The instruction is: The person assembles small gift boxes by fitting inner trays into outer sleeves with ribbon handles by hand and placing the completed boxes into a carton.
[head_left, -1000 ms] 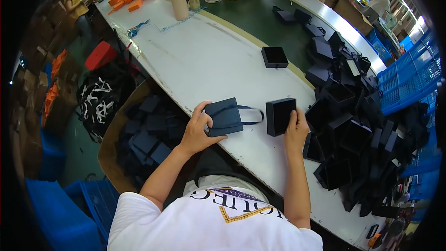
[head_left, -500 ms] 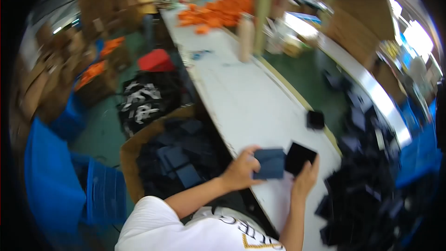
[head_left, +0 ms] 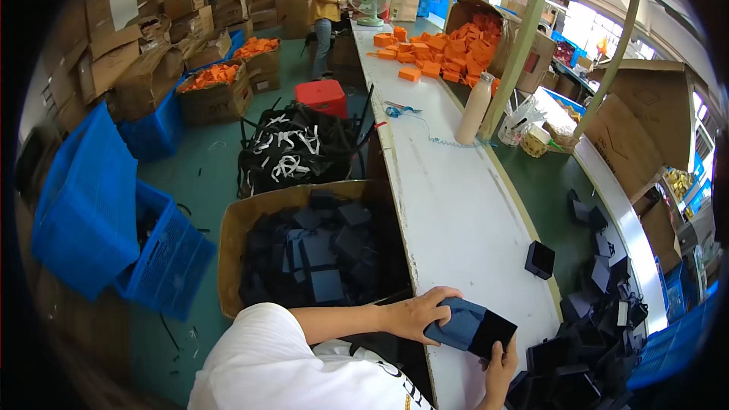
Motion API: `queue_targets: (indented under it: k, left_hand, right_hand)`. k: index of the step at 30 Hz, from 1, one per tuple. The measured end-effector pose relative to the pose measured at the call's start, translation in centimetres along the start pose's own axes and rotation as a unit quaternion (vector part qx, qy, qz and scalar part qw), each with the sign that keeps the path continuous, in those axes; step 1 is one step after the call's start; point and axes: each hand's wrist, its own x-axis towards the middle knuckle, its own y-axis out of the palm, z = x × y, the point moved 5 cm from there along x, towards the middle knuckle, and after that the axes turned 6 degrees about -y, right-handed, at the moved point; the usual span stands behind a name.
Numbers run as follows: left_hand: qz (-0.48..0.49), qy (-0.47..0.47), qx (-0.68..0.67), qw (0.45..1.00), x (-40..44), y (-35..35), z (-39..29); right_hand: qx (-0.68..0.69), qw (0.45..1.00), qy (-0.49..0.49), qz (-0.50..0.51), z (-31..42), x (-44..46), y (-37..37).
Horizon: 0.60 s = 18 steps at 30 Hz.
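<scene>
Left hand: fingers curled around the blue bag at its nine-o'clock end
Right hand: nearly closed, gripping the black box from six o'clock
Blue bag: over the desk, its three-o'clock edge meeting the black box; overlap unclear
Loose box: on the desk, one o'clock from the held one
Carton: ten o'clock from the bag

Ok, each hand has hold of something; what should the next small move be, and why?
Probably ease the black box gently toward the dark blue piece with the right hand, the left hand steadying that piece. The two lie end to end, near edges meeting, one gripped in each hand; whether the box is partly inside can't be told.
</scene>
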Motion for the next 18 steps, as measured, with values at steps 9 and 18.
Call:
queue_targets:
  k: [9,18]
  left_hand:
    - [0.05,-0.008,-0.078,0.996,1.0,0.4,-1.7]
    - [0.018,0.025,-0.033,0.999,-0.8,1.3,-2.5]
  right_hand:
    - [-0.016,0.999,-0.011,0.042,-1.4,-0.9,-2.1]
    - [-0.033,0.999,-0.037,-0.023,-0.2,-2.3,0.8]
